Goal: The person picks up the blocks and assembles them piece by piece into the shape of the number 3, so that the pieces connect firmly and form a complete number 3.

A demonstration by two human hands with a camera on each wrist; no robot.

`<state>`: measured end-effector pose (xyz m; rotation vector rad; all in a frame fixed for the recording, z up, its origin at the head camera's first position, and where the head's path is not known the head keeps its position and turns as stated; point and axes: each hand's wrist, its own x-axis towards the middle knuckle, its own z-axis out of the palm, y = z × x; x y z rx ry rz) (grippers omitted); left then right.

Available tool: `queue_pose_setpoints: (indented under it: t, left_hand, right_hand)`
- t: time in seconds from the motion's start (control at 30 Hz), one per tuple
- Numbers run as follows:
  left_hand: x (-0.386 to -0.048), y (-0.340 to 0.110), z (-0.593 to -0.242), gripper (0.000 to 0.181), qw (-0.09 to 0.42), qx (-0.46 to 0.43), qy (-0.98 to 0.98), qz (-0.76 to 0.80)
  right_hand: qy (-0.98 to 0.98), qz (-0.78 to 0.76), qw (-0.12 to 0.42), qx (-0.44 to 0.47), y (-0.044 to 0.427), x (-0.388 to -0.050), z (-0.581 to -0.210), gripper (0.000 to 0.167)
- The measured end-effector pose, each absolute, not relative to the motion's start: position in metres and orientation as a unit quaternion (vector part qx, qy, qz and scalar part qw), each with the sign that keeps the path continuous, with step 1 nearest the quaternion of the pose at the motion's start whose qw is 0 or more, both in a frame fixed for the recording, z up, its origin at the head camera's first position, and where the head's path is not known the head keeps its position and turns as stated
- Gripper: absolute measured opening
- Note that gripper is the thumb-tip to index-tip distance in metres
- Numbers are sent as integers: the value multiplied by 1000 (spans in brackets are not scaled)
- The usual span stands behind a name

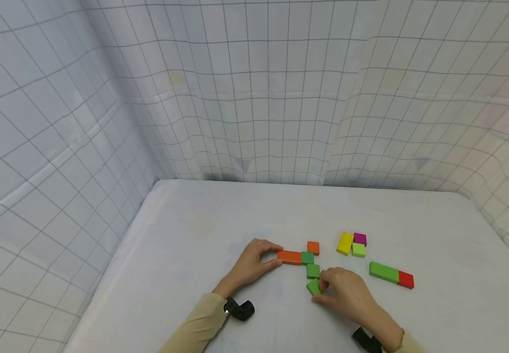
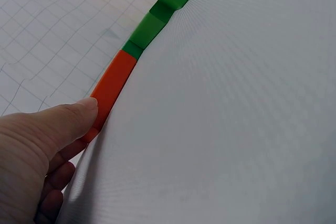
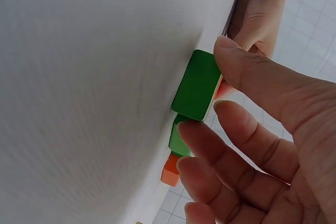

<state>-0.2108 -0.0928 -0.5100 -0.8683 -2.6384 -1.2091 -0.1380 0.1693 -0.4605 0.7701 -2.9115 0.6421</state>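
Observation:
My left hand [image 1: 253, 262] pinches the left end of a long orange block [image 1: 289, 257]; in the left wrist view the thumb lies on the orange block [image 2: 113, 85]. A dark green block [image 1: 307, 258] touches its right end, and a green block [image 1: 313, 271] sits just below that. Nearer me, a tilted green block [image 1: 313, 287] is between the thumb and fingers of my right hand [image 1: 347, 294]. The right wrist view shows this green block [image 3: 197, 85] close up, thumb at its upper corner and a finger at its lower edge.
A small orange block [image 1: 313, 248] lies behind the dark green one. To the right are yellow blocks [image 1: 345, 243], a purple block [image 1: 360, 239] and a lime block [image 1: 358, 250]. Farther right, a long green block [image 1: 384, 272] touches a red block [image 1: 406, 280].

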Motion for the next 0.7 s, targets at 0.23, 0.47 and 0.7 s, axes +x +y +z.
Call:
queue_pose_setpoints:
  t: [0.23, 0.47, 0.7]
  left_hand:
    - [-211, -93, -510, 31, 48, -279, -871, -401]
    - [-210, -93, -511, 31, 56, -283, -872, -395]
    - [-211, -93, -509, 31, 47, -278, -874, -395]
  right_hand:
    - [-946, 208, 29, 248, 169, -138, -461, 34]
    - [-944, 210, 35, 250, 169, -138, -462, 33]
    - [-947, 207, 27, 246, 170, -138, -460, 31]
